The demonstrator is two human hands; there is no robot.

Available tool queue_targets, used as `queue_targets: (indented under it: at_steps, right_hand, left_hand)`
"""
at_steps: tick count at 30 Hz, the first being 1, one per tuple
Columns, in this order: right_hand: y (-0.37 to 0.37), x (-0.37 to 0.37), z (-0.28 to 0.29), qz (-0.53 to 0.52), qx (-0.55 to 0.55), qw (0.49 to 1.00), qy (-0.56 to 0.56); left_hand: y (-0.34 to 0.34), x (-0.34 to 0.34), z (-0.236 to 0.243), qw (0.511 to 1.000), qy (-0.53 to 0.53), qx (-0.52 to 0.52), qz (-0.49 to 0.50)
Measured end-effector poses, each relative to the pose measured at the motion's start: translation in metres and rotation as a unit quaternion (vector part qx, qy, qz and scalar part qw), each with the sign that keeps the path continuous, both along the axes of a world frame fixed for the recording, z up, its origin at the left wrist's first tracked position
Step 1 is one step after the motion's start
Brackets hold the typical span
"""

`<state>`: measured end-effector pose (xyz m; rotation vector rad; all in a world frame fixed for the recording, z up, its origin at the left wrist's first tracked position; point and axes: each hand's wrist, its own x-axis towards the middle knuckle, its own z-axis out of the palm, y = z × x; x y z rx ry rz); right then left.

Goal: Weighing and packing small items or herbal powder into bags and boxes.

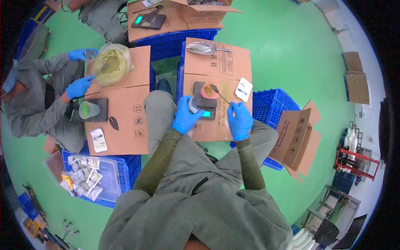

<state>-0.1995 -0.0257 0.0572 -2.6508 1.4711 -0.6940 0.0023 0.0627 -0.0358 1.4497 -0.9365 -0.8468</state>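
Note:
My left hand (pixel 185 116), in a blue glove, is closed around a small whitish translucent container (pixel 193 106) at the left side of a dark digital scale (pixel 211 102) with a lit green display. A pink cup (pixel 207 92) with yellowish contents sits on the scale's far part. My right hand (pixel 240 122), also gloved in blue, pinches the handle of a long thin spoon (pixel 222 96). The spoon's bowl is at the pink cup's rim. Just beyond my right hand lies a white printed packet (pixel 243 89). What is inside the whitish container is hidden by my fingers.
A metal scoop (pixel 203 48) lies on the far part of my cardboard surface (pixel 237 66). Left of me, another person's gloved hands work at a bag of yellowish powder (pixel 110 66). A blue crate (pixel 271 106) and an open carton (pixel 293 139) stand at my right.

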Motion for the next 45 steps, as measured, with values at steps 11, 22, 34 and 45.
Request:
queue_targets:
  at_steps: [11, 22, 34, 45]
  right_hand:
    - [0.008, -0.014, -0.029, -0.017, 0.007, 0.999, -0.036]
    - [-0.022, -0.062, -0.102, -0.243, 0.244, 0.885, -0.313]
    - [0.012, -0.044, -0.072, -0.062, 0.228, 0.933, -0.273]
    - [0.068, -0.011, -0.001, 0.121, 0.213, 0.968, -0.062]
  left_hand:
    - [-0.008, 0.001, -0.001, 0.999, -0.047, -0.007, -0.015]
    - [-0.002, 0.003, 0.001, 0.998, -0.043, 0.026, -0.025]
    - [0.034, -0.01, 0.035, 0.975, -0.197, 0.008, -0.103]
    - [0.038, -0.031, 0.048, 0.936, -0.265, 0.041, -0.228]
